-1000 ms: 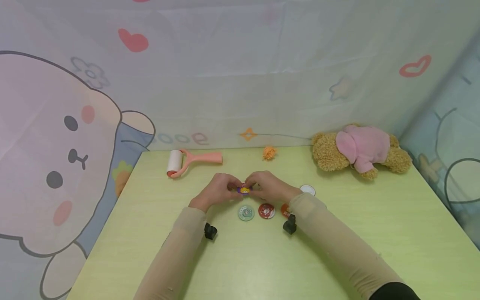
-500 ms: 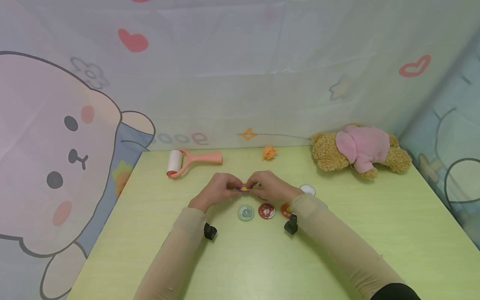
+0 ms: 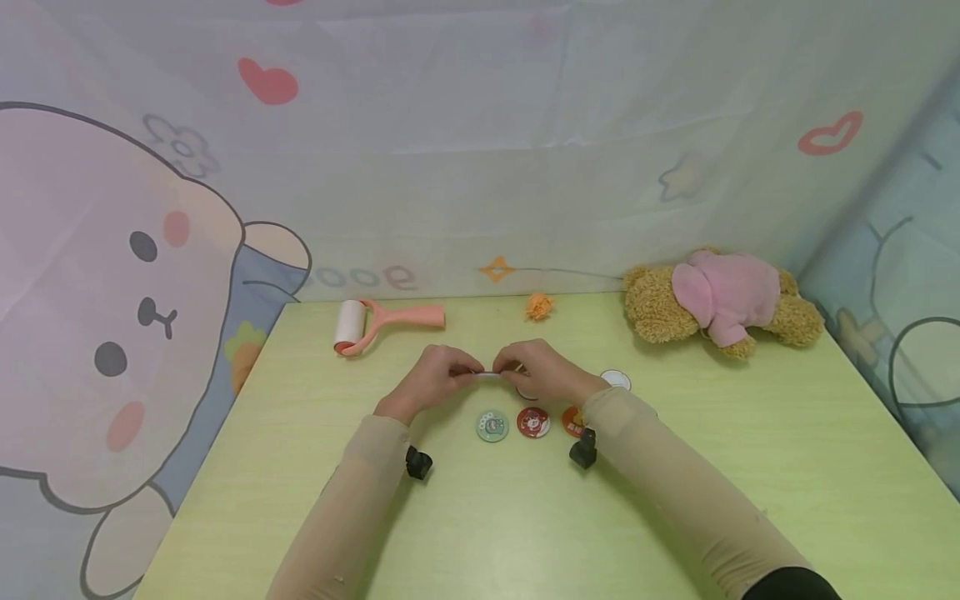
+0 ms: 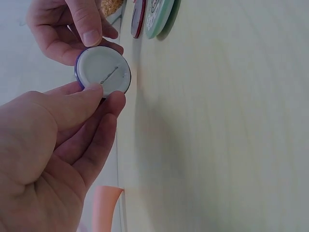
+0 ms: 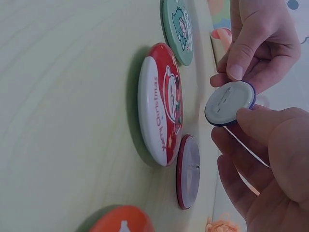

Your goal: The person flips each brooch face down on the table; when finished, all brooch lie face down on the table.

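Between both hands, above the table, is a round pin-back button badge (image 4: pixel 102 65). Its white back with a metal pin and its purple rim show in both wrist views; from the head it appears nearly edge-on. My left hand (image 3: pixel 435 379) pinches one side between thumb and fingers. The opposite edge is pinched by my right hand (image 3: pixel 546 372). Below them lie a green badge (image 3: pixel 492 426), a red Christmas badge (image 3: pixel 533 422) and an orange badge (image 3: pixel 573 421), the last partly covered by the right sleeve. A red-rimmed badge (image 5: pixel 191 172) lies back up near the right hand.
Another badge (image 3: pixel 616 379) lies white side up beside the right wrist. Along the back edge are a pink-handled lint roller (image 3: pixel 405 317), a small orange crumpled thing (image 3: pixel 538 306) and a teddy bear (image 3: pixel 727 300) in pink. A printed curtain (image 3: pixel 480 167) hangs behind the table.
The held badge has tilted: its printed yellow and purple face showed from the head earlier, and now only a thin pale edge does. Both hands stay in nearly the same place.
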{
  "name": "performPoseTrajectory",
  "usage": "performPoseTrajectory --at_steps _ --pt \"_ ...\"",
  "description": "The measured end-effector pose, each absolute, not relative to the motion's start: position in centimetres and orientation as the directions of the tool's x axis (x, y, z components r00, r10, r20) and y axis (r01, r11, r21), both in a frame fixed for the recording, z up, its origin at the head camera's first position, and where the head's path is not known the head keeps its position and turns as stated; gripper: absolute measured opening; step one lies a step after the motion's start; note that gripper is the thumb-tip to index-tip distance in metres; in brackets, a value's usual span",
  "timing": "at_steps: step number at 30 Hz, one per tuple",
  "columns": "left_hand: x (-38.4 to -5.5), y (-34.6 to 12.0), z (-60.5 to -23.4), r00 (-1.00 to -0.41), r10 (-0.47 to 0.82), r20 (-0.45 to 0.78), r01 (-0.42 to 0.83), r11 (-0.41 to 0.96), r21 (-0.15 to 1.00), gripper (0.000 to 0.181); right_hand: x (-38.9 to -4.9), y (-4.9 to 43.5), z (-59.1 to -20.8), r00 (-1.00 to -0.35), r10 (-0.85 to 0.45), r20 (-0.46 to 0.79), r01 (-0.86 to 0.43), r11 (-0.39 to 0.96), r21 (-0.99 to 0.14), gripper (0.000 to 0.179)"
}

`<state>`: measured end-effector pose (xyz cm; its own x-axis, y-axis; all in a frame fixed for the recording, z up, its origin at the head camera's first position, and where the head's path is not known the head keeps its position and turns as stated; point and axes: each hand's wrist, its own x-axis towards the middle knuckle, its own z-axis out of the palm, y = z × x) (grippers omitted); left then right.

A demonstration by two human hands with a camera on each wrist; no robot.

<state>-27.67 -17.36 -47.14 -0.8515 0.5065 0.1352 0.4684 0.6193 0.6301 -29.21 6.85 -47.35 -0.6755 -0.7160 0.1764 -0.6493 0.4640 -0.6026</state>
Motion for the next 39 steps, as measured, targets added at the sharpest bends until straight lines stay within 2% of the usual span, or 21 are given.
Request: performPoseTrajectory --at_steps 18,31,39 --pt "-27.49 -17.44 -47.07 -0.856 0.500 0.131 0.455 0.609 0.650 0.014 -29.13 6.62 -47.44 -0.693 -0.687 0.216 -0.660 0.485 -0.574 0.012" --pt "-27.39 -17.43 -46.99 -0.857 0.497 0.138 0.457 0.609 0.648 0.015 -28.97 6.29 -47.31 -0.742 -0.641 0.198 -0.605 0.512 -0.610 0.013" --pt "-27.32 -17.43 -47.01 -0.866 0.487 0.117 0.426 0.595 0.682 0.020 -28.92 6.32 -47.10 -0.749 -0.637 0.183 -0.588 0.511 -0.627 0.017"
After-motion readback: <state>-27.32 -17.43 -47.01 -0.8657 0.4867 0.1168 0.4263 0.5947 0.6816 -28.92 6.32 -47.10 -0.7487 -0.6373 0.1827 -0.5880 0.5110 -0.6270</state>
